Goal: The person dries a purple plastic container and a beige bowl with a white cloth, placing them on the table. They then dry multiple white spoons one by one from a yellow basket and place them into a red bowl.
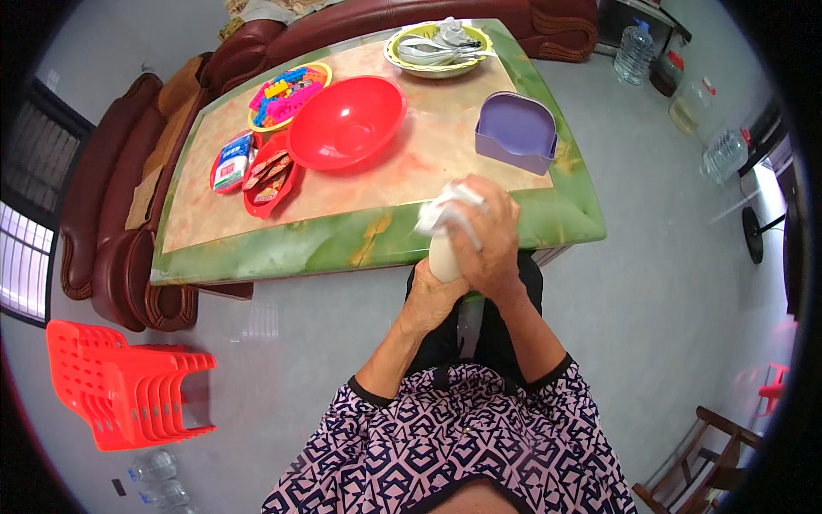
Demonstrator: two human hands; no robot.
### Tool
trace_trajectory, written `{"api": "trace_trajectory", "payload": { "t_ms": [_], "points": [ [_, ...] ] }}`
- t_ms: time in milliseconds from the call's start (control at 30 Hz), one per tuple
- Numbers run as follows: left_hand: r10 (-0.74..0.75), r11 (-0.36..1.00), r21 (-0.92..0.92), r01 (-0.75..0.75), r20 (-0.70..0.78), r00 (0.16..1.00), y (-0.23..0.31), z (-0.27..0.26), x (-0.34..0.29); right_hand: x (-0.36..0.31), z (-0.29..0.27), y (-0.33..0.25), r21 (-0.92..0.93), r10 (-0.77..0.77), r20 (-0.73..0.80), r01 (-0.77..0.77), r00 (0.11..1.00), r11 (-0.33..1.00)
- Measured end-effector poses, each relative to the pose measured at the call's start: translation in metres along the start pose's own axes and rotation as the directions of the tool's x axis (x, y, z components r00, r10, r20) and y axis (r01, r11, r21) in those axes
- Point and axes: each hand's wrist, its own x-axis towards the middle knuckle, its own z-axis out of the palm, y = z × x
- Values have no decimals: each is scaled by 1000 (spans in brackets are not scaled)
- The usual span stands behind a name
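My left hand (433, 298) is wrapped round the lower part of a smooth, cream-white cylindrical object (443, 259), held tilted in front of my body at the table's near edge. Its kind is unclear, since my fingers cover much of it. Closed over its upper end, my right hand (490, 238) presses a crumpled white tissue (447, 211) against it. Just beyond my right hand, a purple open-topped plastic container (515, 163) stands on the table (368, 244).
Across the table are a red bowl (347, 124), a basket of colourful building blocks (287, 96), red dishes with packets (270, 178), and a yellow-green basin (438, 51) holding spoons. Stacked red stools (128, 385) stand at left. Large bottles (634, 53) line the right wall.
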Motion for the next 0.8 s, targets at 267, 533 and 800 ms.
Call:
{"api": "trace_trajectory", "payload": {
  "t_ms": [267,533,800],
  "points": [
    [22,971,-235,-44,-98,995,11,-4,14,-7,8,1,242,132,131,-160,983,957],
    [-24,936,-351,16,-19,1000,16,-5,11,8,-7,-12,32,-75,148,71,986,997],
    [86,859,-499,-113,-77,993,33,-4,14,0,4,-10,66,52,88,-57,995,996]
  ]
}}
